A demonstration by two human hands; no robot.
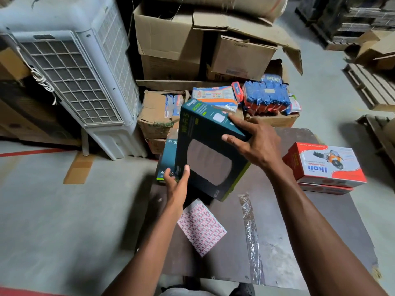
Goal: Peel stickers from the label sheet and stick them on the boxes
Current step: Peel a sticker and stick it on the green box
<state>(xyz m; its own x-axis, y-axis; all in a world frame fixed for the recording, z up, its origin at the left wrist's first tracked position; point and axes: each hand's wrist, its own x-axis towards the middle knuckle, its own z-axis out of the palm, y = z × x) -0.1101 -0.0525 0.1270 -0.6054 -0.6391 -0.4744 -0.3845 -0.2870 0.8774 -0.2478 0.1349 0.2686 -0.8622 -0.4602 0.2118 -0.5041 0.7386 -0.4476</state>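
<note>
This is a warehouse or stockroom. A bare grey concrete floor (53, 210) carries a red painted line (32, 152) at nine o'clock. Worn brown cardboard cartons (171, 39) pile up at twelve o'clock, with shrink-wrapped blue packets (266, 97) in an open carton beside them. Wooden pallets (369, 86) lie at two o'clock, and a tall white air cooler (85, 71) stands at ten o'clock.

A single wide-angle view looks from the person's head, forward and steeply down along both forearms onto the dark surface (299, 242), close enough that the arms fill the lower frame. It faces the stacked cartons (171, 50) and a cooler (74, 71) beyond, with the floor (53, 210) bending at the edges.
</note>
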